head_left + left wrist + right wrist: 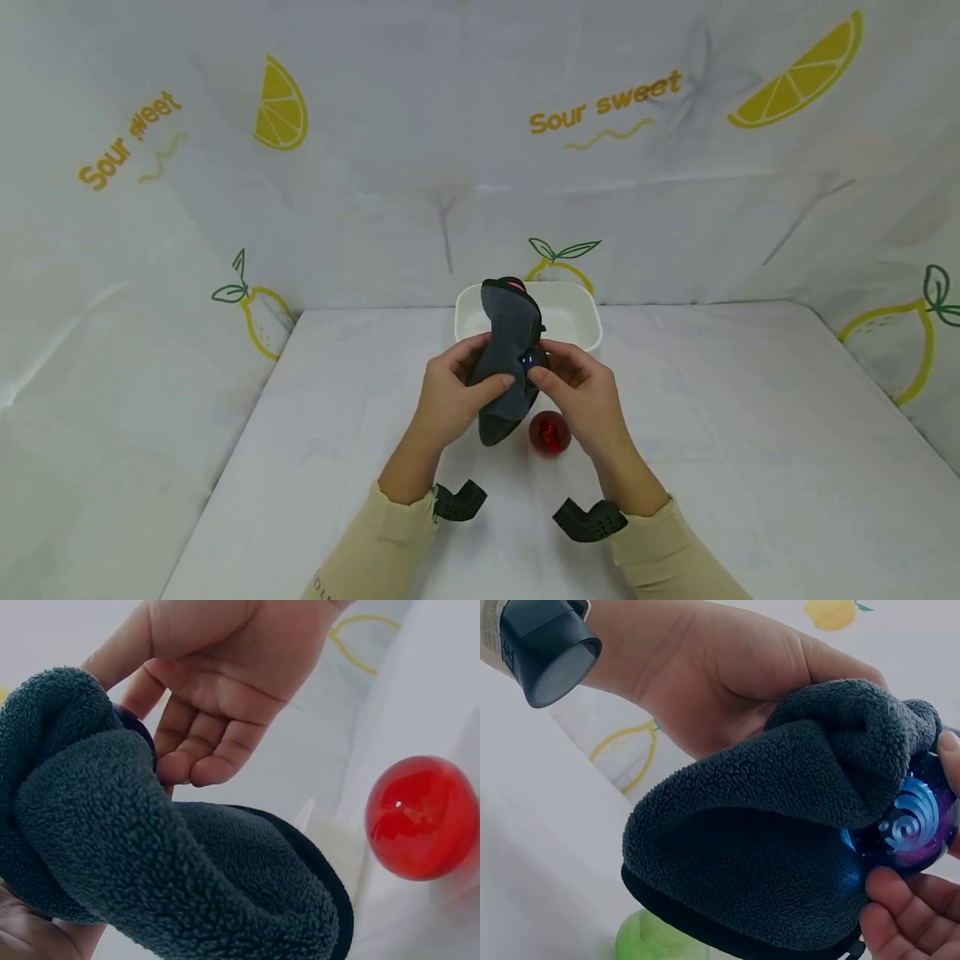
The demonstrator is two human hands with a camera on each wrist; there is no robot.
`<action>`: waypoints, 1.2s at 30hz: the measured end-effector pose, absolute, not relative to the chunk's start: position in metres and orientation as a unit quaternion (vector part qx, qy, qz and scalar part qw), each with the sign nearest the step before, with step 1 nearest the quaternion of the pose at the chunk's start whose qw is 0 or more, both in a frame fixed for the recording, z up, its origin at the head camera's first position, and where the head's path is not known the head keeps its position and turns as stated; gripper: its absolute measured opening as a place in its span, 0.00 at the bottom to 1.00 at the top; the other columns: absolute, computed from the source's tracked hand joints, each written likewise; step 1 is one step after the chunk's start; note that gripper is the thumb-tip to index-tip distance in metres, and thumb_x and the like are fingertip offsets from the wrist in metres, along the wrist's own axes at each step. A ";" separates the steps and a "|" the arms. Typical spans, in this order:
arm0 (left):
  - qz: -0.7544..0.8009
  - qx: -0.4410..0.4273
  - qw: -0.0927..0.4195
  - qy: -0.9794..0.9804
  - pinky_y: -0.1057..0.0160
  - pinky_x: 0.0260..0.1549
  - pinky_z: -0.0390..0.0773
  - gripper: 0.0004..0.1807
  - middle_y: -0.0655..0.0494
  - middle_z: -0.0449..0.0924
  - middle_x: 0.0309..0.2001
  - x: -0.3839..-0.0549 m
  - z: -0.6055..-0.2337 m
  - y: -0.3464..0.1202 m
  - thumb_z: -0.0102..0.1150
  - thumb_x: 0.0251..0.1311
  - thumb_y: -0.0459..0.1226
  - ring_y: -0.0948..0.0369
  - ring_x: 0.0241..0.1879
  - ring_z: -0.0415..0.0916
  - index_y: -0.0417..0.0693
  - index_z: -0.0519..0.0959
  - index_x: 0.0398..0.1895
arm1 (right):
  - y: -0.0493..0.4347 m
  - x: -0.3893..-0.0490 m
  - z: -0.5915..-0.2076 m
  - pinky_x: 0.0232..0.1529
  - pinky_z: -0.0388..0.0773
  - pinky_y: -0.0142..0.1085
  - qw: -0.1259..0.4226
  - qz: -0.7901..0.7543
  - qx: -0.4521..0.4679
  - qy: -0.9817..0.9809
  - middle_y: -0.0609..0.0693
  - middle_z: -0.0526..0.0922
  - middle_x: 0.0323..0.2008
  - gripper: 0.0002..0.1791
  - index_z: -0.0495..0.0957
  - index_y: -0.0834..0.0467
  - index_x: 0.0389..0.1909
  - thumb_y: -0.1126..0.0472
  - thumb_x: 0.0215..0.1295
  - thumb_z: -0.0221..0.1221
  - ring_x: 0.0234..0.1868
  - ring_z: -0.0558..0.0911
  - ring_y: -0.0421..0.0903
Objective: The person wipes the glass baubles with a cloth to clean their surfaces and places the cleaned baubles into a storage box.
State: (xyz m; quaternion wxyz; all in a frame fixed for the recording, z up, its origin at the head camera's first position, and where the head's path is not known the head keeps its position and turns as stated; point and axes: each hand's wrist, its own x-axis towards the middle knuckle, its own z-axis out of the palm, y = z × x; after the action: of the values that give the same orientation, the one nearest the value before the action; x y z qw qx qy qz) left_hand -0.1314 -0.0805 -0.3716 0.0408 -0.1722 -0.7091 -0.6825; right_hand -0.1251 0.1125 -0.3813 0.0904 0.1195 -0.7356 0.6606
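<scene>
Sleeves (378, 542) aslant, left hand (455, 390) around cloth (504, 346), right hand (583, 392) on ball (909, 825)

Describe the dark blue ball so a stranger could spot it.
Find the white tub; just in front, the left hand holds a fuzzy grey cloth. The right hand holds the dark blue ball against the cloth. Unlike the red ball nearby, it has a blue swirl.

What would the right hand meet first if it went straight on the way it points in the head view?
Probably the grey cloth: the right hand holds a dark shiny ball against it, so the ball would push into it. The left hand seems to lie beyond, though depth is unclear.
</scene>
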 end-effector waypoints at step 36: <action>-0.705 -0.118 0.094 -0.693 0.63 0.41 0.84 0.18 0.39 0.86 0.42 -0.136 -0.369 -0.085 0.67 0.53 0.26 0.59 0.40 0.85 0.36 0.80 0.50 | 0.113 -0.122 -0.378 0.46 0.82 0.30 0.113 0.647 0.130 -0.742 0.54 0.82 0.50 0.27 0.79 0.57 0.56 0.65 0.53 0.73 0.45 0.82 0.44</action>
State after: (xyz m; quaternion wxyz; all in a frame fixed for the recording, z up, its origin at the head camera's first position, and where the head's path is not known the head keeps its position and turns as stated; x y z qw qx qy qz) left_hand -0.1358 -0.0850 -0.3690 0.0940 -0.1181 -0.6933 -0.7047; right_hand -0.1225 0.1134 -0.3783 0.1126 0.1300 -0.7425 0.6474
